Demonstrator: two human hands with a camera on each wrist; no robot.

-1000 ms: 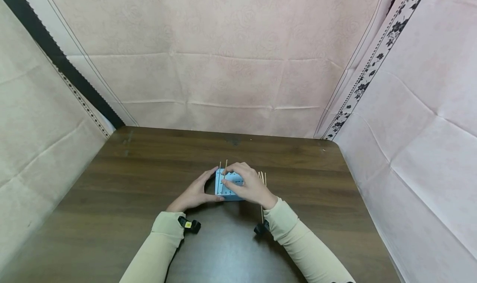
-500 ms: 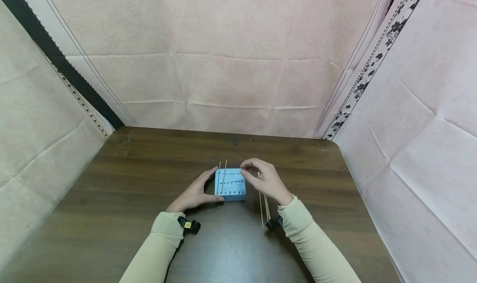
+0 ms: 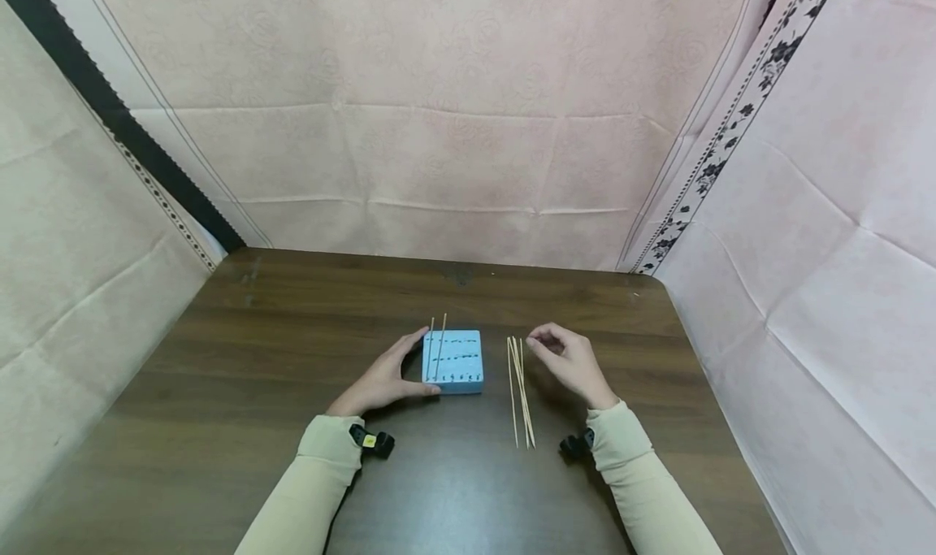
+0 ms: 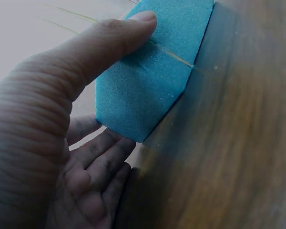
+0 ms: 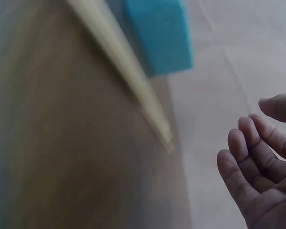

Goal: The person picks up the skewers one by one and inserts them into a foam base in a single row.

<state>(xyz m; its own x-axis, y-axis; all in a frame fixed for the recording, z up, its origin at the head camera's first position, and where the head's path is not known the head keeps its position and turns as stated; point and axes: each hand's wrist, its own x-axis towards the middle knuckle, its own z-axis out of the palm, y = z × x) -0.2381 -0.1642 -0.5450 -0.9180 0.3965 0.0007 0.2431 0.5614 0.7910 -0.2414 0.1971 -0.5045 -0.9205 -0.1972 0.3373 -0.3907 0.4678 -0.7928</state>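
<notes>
Fingers of the right hand (image 3: 574,362), loosely curled and empty, are poised beside loose bamboo skewers (image 3: 521,388) best pinched singly, while the blue foam block (image 3: 452,362) at table centre is gripped by the left hand (image 3: 382,380).

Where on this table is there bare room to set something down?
Bare wood lies behind the blue foam block, along the table left of the left hand, and near the front edge. Crowded: between block, loose skewers and right hand.

Dark wooden table (image 3: 292,425): blue foam block (image 3: 453,368), loose skewers (image 3: 521,388).
</notes>
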